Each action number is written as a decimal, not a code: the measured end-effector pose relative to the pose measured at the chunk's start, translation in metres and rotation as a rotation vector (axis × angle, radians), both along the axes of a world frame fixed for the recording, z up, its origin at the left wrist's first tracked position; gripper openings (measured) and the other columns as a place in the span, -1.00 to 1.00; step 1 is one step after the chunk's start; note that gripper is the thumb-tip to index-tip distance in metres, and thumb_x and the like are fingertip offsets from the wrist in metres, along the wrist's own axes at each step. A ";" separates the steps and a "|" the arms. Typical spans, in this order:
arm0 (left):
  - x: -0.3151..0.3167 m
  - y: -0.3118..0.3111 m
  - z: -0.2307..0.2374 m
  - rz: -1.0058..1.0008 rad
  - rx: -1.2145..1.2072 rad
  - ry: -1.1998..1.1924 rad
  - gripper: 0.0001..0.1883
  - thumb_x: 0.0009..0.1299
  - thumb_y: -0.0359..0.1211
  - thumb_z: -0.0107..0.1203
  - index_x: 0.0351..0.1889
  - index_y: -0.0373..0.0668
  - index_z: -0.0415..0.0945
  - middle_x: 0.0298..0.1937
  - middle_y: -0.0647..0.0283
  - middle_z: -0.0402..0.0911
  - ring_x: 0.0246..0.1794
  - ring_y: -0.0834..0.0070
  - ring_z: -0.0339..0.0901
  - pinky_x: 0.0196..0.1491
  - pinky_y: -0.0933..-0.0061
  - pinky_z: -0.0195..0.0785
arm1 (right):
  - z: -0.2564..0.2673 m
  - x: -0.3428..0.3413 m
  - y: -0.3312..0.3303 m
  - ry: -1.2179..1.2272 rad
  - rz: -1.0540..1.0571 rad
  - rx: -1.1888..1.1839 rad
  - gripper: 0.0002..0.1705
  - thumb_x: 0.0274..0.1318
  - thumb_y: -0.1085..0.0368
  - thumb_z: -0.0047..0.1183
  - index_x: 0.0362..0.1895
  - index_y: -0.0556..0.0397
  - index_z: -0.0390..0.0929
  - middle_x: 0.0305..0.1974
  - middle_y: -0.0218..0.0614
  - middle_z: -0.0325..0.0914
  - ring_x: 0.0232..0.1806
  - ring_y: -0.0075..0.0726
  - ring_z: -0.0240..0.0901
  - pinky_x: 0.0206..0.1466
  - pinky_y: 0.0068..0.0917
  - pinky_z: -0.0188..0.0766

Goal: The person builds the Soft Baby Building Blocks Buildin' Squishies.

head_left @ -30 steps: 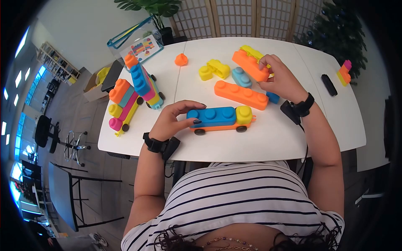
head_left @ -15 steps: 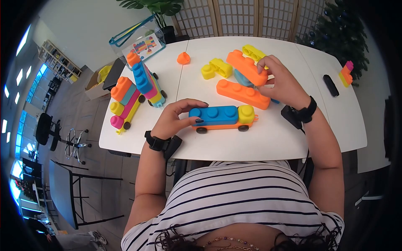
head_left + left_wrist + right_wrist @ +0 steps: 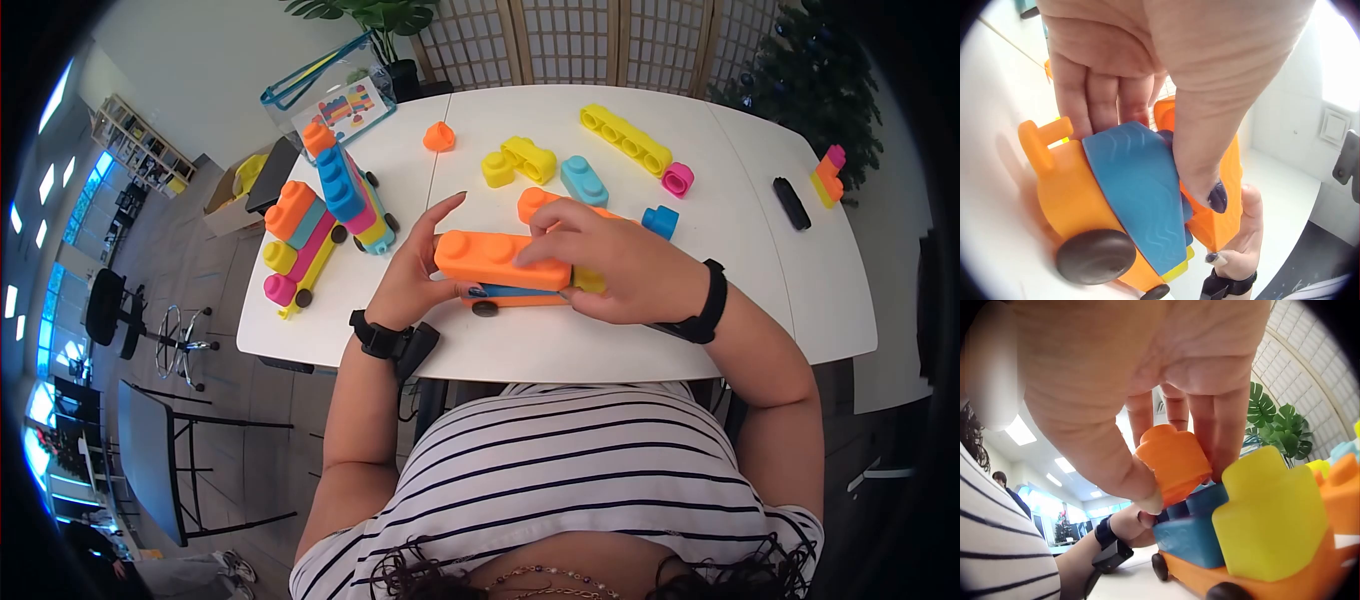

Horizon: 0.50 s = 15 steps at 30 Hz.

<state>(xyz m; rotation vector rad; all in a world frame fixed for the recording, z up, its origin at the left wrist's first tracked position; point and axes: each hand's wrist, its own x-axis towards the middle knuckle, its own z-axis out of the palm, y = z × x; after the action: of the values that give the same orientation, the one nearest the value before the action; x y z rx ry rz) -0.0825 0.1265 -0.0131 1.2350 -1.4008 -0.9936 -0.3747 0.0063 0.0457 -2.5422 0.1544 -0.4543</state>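
Observation:
My right hand (image 3: 630, 265) pinches a long orange building block (image 3: 485, 262) between thumb and fingers. The block is held tilted, close over a blue block (image 3: 1135, 187) and its studs. That blue block sits on an orange wheeled base (image 3: 1072, 194), with a yellow block (image 3: 1272, 519) beside it at the right end. My left hand (image 3: 408, 280) holds the blue block from the left end, thumb on the near side and fingers on the far side. Another long orange block (image 3: 535, 204) lies behind, partly hidden by the right hand.
Two built block vehicles, one upright (image 3: 345, 195) and one lower (image 3: 308, 240), stand at the left. Behind lie yellow blocks (image 3: 625, 138), a light-blue block (image 3: 583, 181), a pink block (image 3: 677, 180) and a blue block (image 3: 660, 221). A black object (image 3: 790, 203) lies at the right.
The right hand has carried the orange block from the back of the table, left and toward the body, to above the blue block. The left hand stays at the wheeled vehicle.

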 end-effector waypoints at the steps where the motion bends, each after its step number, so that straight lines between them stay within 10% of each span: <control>1: 0.000 0.000 0.001 0.022 -0.001 -0.040 0.25 0.08 -0.51 0.68 0.76 -0.07 0.16 0.70 0.27 0.31 0.63 0.40 0.37 0.64 0.25 0.26 | -0.002 0.001 -0.001 0.001 0.000 -0.001 -0.33 0.01 0.53 0.32 0.28 -0.15 0.65 0.29 -0.18 0.47 0.26 -0.02 0.56 0.30 -0.24 0.57; 15: 0.003 0.003 0.003 -0.005 -0.003 -0.223 0.03 0.17 -0.58 0.56 0.65 -0.06 0.33 0.52 0.32 0.51 0.47 0.49 0.51 0.57 0.32 0.31 | -0.014 0.006 -0.004 -0.098 0.002 -0.017 -0.40 0.09 0.63 0.18 0.21 -0.12 0.67 0.30 -0.21 0.47 0.26 -0.03 0.59 0.25 -0.27 0.62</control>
<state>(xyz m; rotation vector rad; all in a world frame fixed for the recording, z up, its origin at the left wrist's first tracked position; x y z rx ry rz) -0.0793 0.1293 -0.0104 1.3742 -1.5762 -0.8770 -0.3682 0.0018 0.0318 -2.5297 0.1116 -0.5808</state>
